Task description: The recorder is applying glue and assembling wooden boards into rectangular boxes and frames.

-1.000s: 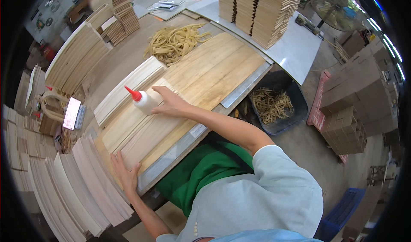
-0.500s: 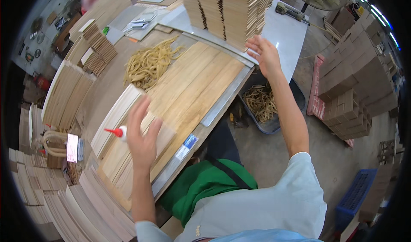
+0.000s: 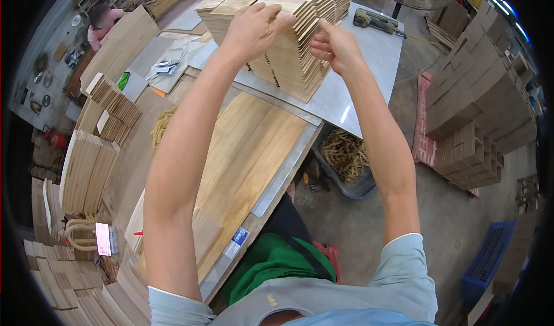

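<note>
A tall stack of thin wooden boards (image 3: pixel 288 66) stands on the pale tabletop beyond the workbench. My left hand (image 3: pixel 254 33) is at the stack's top near edge, its fingers bent over the uppermost board and the thumb beside them. At the stack's right edge is my right hand (image 3: pixel 336 48), with thumb and forefinger at the upper boards and the other fingers curled. Flat boards (image 3: pixel 254 135) lie side by side on the bench below my arms. The red tip of a glue bottle (image 3: pixel 138 233) peeks out beside my left forearm, which hides the bottle itself.
Yellowish bands (image 3: pixel 161 127) lie in a heap, partly behind my left arm. A power tool (image 3: pixel 375 21) rests at the tabletop's far right. Below the bench edge stands a tub of strips (image 3: pixel 346 158). Stacked cartons (image 3: pixel 479 83) rise at right; a person (image 3: pixel 104 23) is far left.
Both hands have come to the stack's upper edges. My left hand moved up and away from beside the glue bottle, and my right moved slightly up and left. The view has shifted.
</note>
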Demonstrator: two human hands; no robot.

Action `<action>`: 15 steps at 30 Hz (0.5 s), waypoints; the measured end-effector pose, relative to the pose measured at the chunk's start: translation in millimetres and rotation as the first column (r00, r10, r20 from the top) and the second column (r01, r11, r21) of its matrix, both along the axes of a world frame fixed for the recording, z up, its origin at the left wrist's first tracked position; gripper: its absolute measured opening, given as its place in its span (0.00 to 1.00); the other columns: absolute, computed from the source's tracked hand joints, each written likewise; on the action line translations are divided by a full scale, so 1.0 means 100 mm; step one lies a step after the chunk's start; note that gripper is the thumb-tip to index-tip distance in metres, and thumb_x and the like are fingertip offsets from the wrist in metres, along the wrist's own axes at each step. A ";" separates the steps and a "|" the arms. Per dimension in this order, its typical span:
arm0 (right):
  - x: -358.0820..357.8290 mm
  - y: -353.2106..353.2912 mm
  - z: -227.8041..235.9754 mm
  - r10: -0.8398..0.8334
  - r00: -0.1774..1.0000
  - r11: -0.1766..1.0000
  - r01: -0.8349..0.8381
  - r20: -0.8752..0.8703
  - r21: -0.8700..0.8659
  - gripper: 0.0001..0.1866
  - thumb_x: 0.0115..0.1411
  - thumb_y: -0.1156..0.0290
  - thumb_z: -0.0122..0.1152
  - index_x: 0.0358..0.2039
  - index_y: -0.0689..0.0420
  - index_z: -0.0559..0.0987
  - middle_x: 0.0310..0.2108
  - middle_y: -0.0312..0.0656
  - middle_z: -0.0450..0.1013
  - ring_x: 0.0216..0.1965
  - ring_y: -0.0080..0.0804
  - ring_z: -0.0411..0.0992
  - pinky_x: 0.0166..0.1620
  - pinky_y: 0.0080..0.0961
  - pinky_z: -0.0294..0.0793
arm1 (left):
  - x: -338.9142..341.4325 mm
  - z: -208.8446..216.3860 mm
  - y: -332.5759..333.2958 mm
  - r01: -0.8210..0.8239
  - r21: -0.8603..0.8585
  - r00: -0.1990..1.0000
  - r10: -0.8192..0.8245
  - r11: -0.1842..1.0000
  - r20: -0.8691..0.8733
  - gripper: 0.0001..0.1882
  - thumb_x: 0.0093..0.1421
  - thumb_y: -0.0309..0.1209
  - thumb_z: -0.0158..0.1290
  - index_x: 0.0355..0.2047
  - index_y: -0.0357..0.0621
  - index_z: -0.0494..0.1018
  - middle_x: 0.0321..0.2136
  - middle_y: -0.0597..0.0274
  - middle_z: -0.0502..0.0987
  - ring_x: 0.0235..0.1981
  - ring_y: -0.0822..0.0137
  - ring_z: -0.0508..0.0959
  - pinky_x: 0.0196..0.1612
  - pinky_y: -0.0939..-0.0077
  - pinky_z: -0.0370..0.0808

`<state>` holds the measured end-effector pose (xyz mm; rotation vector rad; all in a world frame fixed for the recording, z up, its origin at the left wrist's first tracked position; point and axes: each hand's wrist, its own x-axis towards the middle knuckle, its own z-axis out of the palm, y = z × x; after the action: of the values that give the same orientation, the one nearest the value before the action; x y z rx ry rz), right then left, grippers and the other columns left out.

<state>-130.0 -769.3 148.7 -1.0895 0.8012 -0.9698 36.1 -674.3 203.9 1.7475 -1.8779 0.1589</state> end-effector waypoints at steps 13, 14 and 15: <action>0.13 -0.08 -0.14 -0.033 0.982 0.983 -0.002 0.188 0.182 0.29 0.59 0.57 0.59 0.50 0.68 0.64 0.39 0.50 0.65 0.38 0.35 0.68 0.42 0.31 0.75 | -0.03 -0.33 0.14 -0.012 -0.323 0.977 0.081 0.946 0.199 0.33 0.55 0.52 0.55 0.53 0.42 0.67 0.52 0.46 0.68 0.54 0.45 0.65 0.57 0.57 0.63; 0.14 -0.06 -0.15 -0.028 0.982 0.983 -0.007 0.189 0.182 0.29 0.59 0.57 0.59 0.50 0.68 0.64 0.39 0.50 0.65 0.38 0.35 0.68 0.42 0.31 0.75 | -0.02 -0.35 0.16 -0.007 -0.368 0.973 0.091 0.930 0.213 0.32 0.54 0.51 0.56 0.53 0.42 0.67 0.51 0.45 0.68 0.54 0.44 0.65 0.57 0.57 0.62; 0.14 -0.04 -0.18 -0.058 0.971 0.977 0.008 0.231 0.211 0.28 0.59 0.57 0.59 0.48 0.68 0.66 0.38 0.48 0.64 0.38 0.34 0.67 0.42 0.31 0.74 | -0.02 -0.37 0.18 -0.011 -0.368 0.972 0.096 0.930 0.213 0.32 0.54 0.51 0.56 0.53 0.42 0.67 0.51 0.45 0.68 0.54 0.44 0.65 0.57 0.57 0.62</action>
<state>-115.8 -773.8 130.9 -0.7648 0.7099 -0.9978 33.8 -656.8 166.4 1.5722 -1.8119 0.7127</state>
